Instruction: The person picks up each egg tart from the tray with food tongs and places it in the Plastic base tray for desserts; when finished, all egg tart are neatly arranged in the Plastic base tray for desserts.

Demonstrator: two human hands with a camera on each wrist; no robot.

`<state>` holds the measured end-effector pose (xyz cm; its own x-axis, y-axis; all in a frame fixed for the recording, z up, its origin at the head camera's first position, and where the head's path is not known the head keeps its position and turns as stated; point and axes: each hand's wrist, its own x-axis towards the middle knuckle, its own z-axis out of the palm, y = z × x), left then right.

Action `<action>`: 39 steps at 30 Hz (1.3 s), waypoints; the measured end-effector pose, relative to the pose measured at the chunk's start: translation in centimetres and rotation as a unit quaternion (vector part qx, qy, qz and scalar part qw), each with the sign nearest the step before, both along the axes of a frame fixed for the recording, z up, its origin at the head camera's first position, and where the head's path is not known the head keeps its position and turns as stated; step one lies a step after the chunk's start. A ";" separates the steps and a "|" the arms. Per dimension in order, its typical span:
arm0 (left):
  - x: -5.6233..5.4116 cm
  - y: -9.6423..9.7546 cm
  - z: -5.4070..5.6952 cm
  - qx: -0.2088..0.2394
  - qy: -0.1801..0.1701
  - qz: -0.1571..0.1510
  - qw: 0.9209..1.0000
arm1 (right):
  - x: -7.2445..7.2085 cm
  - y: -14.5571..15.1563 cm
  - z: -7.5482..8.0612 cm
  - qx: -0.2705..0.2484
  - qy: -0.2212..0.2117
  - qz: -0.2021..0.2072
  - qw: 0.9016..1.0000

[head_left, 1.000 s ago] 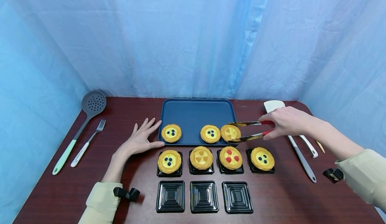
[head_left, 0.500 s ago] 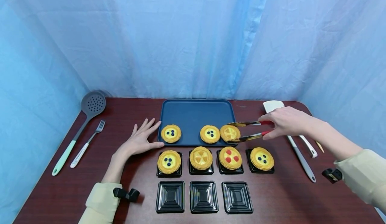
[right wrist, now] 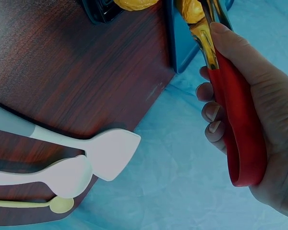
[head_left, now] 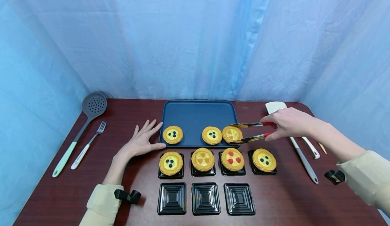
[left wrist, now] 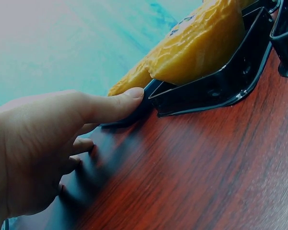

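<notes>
My right hand (head_left: 283, 122) grips red-handled metal tongs (right wrist: 240, 115), seen close up in the right wrist view. The two arms of the tongs lie on either side of an egg tart with wedge-shaped topping (head_left: 232, 134) at the right end of the blue tray (head_left: 198, 112). Just left of that tart sits a blueberry-topped tart (head_left: 211, 135); another blueberry tart (head_left: 172, 135) is near the tray's left end. My left hand (head_left: 140, 143) lies with fingers spread at the tray's left edge, its thumb (left wrist: 129, 96) at the front corner.
Several tarts, one with red topping (head_left: 232, 159), sit on black square holders in front of the tray. Nearer, bare black holders (head_left: 172, 199) form a row. A skimmer (head_left: 94, 105) and fork (head_left: 88, 146) lie left; a white spatula (right wrist: 113, 151) and spoons (right wrist: 69, 177) lie right.
</notes>
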<state>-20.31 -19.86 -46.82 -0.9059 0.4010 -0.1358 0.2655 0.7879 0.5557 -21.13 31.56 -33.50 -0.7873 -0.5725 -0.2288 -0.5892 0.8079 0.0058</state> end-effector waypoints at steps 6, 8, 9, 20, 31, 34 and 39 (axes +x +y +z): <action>0.1 -0.1 -0.1 0.001 -0.001 0.001 1.000 | 0.2 -0.2 0.1 0.002 -0.001 -0.002 1.000; 0.1 -0.1 -0.1 0.003 -0.002 -0.001 1.000 | 0.2 -0.2 0.1 0.003 -0.001 -0.005 1.000; 0.1 -0.1 -0.1 0.005 -0.001 -0.002 1.000 | 0.3 -0.2 0.1 0.004 0.000 -0.006 1.000; 0.2 0.0 0.0 0.009 0.002 -0.005 1.000 | 0.9 -0.4 1.9 0.009 0.012 -0.012 1.000; -0.6 0.0 -0.1 0.004 0.004 -0.007 1.000 | 1.2 -5.0 5.0 -0.018 0.036 0.047 0.998; -1.0 0.2 -0.1 0.004 0.005 -0.009 1.000 | 1.5 -7.1 5.4 -0.027 0.035 0.073 0.996; -1.5 0.7 0.3 -0.001 0.000 -0.014 1.000 | 2.6 -10.6 5.2 -0.035 0.031 0.125 0.991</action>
